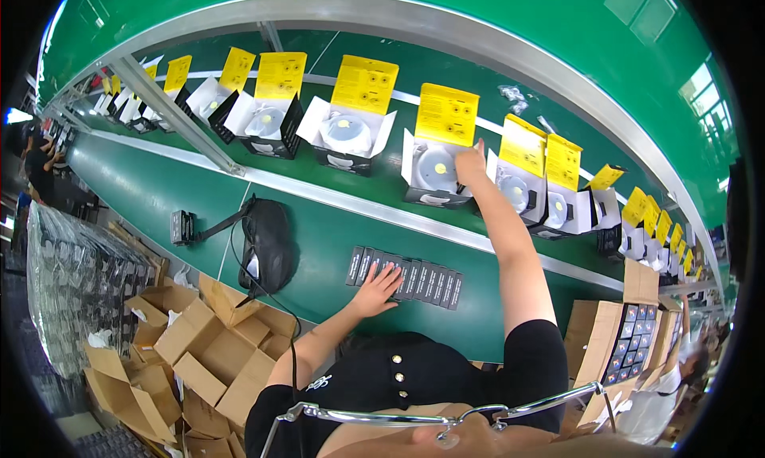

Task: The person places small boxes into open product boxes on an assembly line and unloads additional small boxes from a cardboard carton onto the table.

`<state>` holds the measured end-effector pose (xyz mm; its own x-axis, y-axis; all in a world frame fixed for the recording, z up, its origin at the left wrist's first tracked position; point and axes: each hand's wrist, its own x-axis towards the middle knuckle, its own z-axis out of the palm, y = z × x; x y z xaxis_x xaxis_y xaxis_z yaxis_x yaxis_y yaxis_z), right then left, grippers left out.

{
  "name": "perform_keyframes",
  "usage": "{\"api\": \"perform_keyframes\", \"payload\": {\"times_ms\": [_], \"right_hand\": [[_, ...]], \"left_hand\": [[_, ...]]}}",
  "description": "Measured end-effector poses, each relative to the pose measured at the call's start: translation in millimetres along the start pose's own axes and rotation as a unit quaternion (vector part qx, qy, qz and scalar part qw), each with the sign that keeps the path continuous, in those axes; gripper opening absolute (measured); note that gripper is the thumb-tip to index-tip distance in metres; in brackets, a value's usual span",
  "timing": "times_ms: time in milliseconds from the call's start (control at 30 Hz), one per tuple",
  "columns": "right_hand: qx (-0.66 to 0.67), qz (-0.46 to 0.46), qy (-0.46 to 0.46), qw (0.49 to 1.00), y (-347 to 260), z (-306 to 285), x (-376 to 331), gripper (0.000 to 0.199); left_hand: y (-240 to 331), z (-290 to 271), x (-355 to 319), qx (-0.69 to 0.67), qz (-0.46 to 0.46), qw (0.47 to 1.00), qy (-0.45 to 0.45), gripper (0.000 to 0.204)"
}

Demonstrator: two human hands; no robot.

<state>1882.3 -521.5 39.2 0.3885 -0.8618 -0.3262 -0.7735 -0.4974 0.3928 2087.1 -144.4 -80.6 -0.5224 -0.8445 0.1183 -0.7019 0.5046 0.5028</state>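
My left hand (378, 289) lies flat on a row of slim black boxes (430, 283) on the green bench, its fingers spread. My right hand (471, 165) reaches forward into the right side of an open carton (434, 197) with a raised yellow lid (449, 114). Its fingers are bent down beside a round white device (437, 168) that sits in this carton. Something dark shows below the fingers, but what they hold is hidden. To the right, close by my forearm, stands another open carton with a white device (514, 192).
Similar open cartons (347, 131) line the raised shelf on both sides. A metal rail (358, 203) edges the shelf. On the bench lie a black bag (269, 243) and a small black stack (182, 227). Cardboard boxes (211, 354) stand left; a filled one (594, 338) stands right.
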Motion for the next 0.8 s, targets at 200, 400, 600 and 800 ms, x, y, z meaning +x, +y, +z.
{"api": "perform_keyframes", "payload": {"times_ms": [200,400,600,800], "right_hand": [[-0.05,0.043,0.033,0.997,-9.3,39.4,13.2,0.028],[0.042,0.061,0.254,0.964,-36.4,38.7,-24.1,0.025],[0.529,-0.137,0.079,0.834,-155.0,-15.8,-141.3,0.063],[0.8,-0.142,0.008,0.583,-195.8,-22.3,-123.7,0.071]], "left_hand": [[-15.8,-6.6,-16.5,-0.042,-0.171,0.964,0.197,0.082],[-45.4,-9.6,-35.2,-0.181,-0.419,0.857,0.239,0.068],[-44.4,-54.7,-25.8,-0.203,-0.358,0.813,0.411,0.04],[-25.7,-111.2,17.9,-0.161,-0.164,0.891,0.39,0.058]]}}
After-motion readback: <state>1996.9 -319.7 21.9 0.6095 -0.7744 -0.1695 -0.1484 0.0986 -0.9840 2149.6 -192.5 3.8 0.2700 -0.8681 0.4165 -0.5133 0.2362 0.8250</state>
